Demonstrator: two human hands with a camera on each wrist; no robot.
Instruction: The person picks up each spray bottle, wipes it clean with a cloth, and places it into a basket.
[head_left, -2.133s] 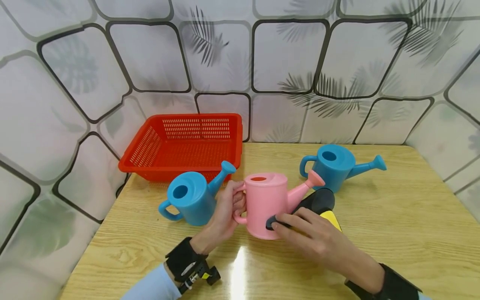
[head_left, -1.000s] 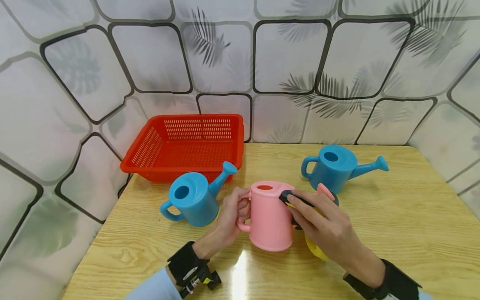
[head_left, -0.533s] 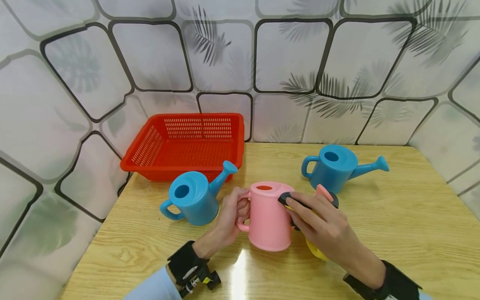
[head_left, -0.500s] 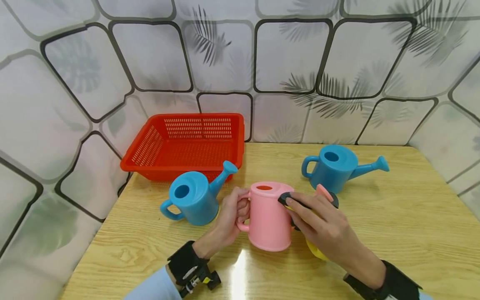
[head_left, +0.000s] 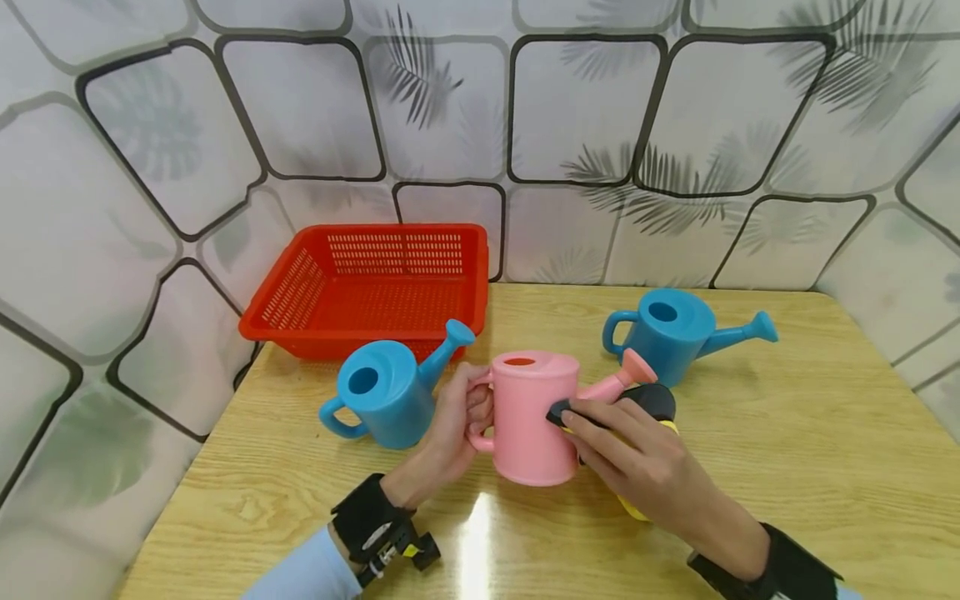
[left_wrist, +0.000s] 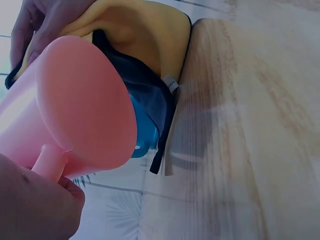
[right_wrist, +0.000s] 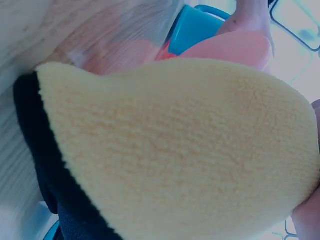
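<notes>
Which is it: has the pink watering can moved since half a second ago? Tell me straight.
Yes. In the head view, the pink watering can has shifted slightly up and left in the picture, nearer the red basket.

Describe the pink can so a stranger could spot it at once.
Start at the wooden table, with a red basket at its back left. Nearer, sideways between the left blue can and the right blue can, the pink can is held up, a cloth against its side. Only it is pink; both neighbours are blue.
</notes>
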